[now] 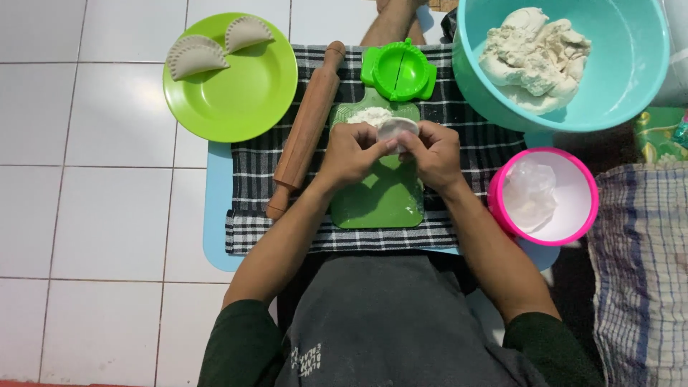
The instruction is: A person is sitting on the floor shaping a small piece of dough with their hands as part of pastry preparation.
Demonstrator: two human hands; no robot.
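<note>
My left hand (351, 153) and my right hand (433, 153) meet above a green cutting board (383, 201), and both pinch a small pale piece of dough (396, 129) between the fingertips. A little heap of flour (370, 115) lies at the board's far end. Just beyond it sits a green hinged dumpling press (398, 70), folded open. A wooden rolling pin (307, 129) lies slanted to the left of my left hand.
A green plate (236, 100) at the far left holds two crimped dumplings (197, 56). A teal basin (631, 79) with a dough lump stands far right. A pink bowl (570, 215) with flour sits right. A checked cloth (258, 179) covers a blue mat on white tiles.
</note>
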